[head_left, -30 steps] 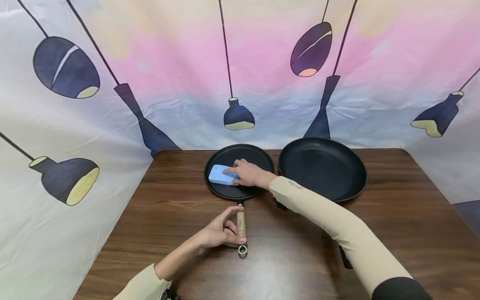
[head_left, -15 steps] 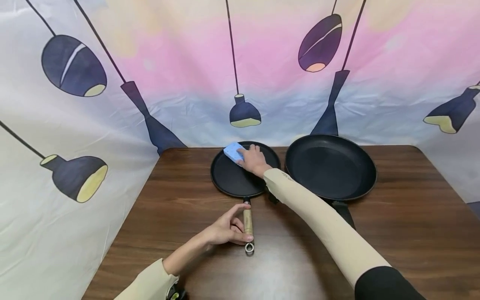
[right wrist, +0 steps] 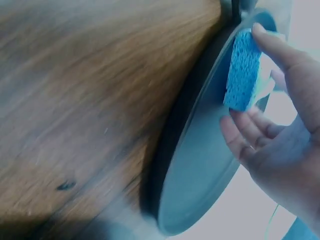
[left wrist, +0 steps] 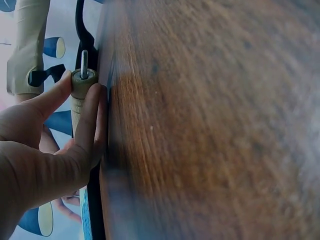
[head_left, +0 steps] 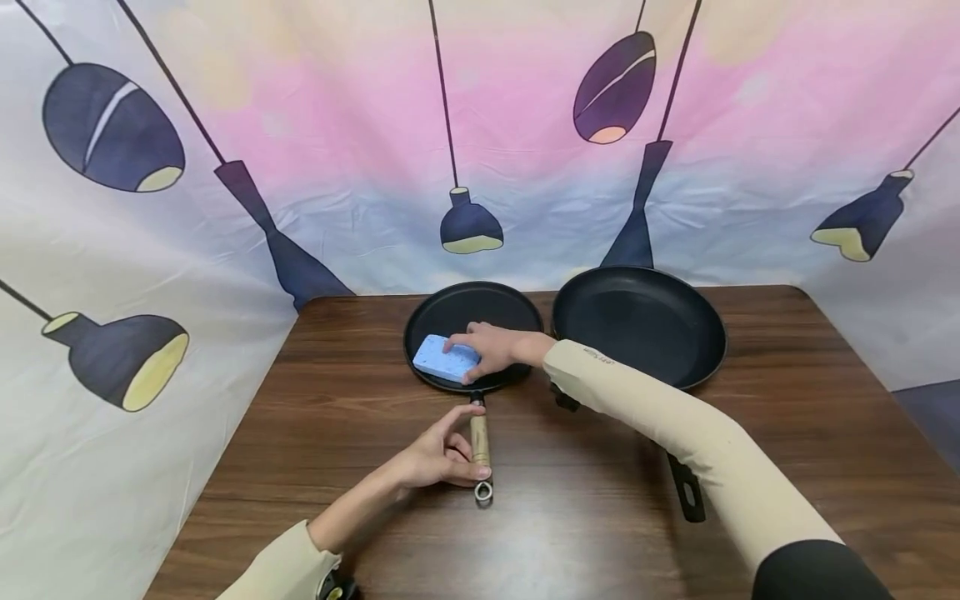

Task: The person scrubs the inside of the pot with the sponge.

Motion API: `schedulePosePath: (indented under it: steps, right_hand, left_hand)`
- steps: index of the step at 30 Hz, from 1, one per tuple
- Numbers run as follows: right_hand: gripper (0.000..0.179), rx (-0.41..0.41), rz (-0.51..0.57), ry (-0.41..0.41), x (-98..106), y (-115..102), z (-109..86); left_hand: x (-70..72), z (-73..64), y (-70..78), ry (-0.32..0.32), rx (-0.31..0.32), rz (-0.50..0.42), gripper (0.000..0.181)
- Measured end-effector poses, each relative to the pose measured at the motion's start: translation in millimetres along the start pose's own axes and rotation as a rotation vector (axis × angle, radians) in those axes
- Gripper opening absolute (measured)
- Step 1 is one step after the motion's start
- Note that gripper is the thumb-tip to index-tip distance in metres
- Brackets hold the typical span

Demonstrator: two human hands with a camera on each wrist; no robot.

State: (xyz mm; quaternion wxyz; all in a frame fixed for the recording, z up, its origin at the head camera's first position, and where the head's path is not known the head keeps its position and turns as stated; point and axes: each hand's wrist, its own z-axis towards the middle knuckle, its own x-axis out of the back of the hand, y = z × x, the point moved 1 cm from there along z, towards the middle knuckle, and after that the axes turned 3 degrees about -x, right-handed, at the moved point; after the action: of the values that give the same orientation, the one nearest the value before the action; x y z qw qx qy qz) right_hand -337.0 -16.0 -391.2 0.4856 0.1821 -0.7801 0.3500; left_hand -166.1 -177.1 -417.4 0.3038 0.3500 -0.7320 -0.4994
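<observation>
A flat black frying pan [head_left: 450, 312] lies on the wooden table, its wooden handle [head_left: 480, 439] pointing toward me. My left hand [head_left: 435, 457] grips that handle between thumb and fingers; the left wrist view shows the fingers about the handle's end [left wrist: 84, 77]. On the near left part of the pan's surface sits a blue sponge [head_left: 444, 358]. My right hand [head_left: 495, 346] holds the sponge by its right end. Up close in the right wrist view, the porous sponge [right wrist: 242, 70] is between the thumb and the fingers, against the pan [right wrist: 200, 165].
A larger, deeper black pan [head_left: 637, 325] stands just right of the flat one, with its black handle [head_left: 686, 492] partly behind my right sleeve. The brown table [head_left: 360, 358] ends at a cloth backdrop [head_left: 360, 208] printed with lamps.
My right hand has swept the sponge to the pan's far side and back to its near left part. My left hand keeps its grip on the handle. The head view has shifted slightly.
</observation>
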Motion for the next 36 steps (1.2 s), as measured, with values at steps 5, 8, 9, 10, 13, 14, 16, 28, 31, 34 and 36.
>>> schedulePosePath:
  steps: [5, 8, 9, 10, 13, 14, 16, 28, 31, 34, 36]
  right_hand:
    - [0.061, -0.031, -0.019, 0.058, 4.2, 17.7, 4.4]
    - [0.061, -0.134, -0.069, 0.157, 5.8, 32.9, 11.2]
    - [0.060, -0.180, -0.089, 0.187, 5.5, 38.0, 13.4]
    - [0.059, -0.226, -0.096, 0.214, 5.1, 42.5, 15.3]
    - [0.058, -0.322, -0.089, 0.258, 2.7, 52.2, 19.1]
    - [0.057, -0.335, -0.083, 0.261, 2.2, 53.6, 19.9]
    - [0.056, -0.336, -0.065, 0.255, 1.4, 53.9, 20.1]
    - [0.054, -0.009, -0.068, 0.026, 3.5, 18.0, -11.5]
    - [0.053, 0.047, -0.058, -0.027, 3.9, 13.7, -18.6]
    - [0.053, 0.073, -0.033, -0.042, 7.0, 18.5, -19.0]
    - [0.053, 0.076, -0.010, -0.025, 10.8, 25.7, -15.8]
  left_hand:
    - [-3.9, 0.0, -2.0, -0.004, 0.001, -0.022, 0.090]
    - [-8.3, -1.0, -4.6, -0.004, -0.005, -0.044, 0.090]
    - [-9.7, -1.5, -5.5, -0.003, -0.009, -0.049, 0.090]
    - [-10.9, -1.9, -6.5, -0.004, -0.011, -0.058, 0.091]
    - [-13.3, -2.9, -9.0, -0.010, -0.014, -0.079, 0.091]
    - [-13.5, -3.0, -9.5, -0.011, -0.016, -0.078, 0.091]
    - [-13.1, -2.8, -10.2, -0.014, -0.015, -0.083, 0.091]
    - [-4.7, -0.9, -6.1, -0.003, -0.003, -0.066, 0.089]
    - [-2.9, -0.8, -4.7, -0.001, -0.003, -0.063, 0.088]
    - [-2.4, -0.7, -3.9, 0.001, -0.006, -0.065, 0.089]
    - [-3.0, -0.9, -3.8, 0.001, -0.010, -0.066, 0.089]
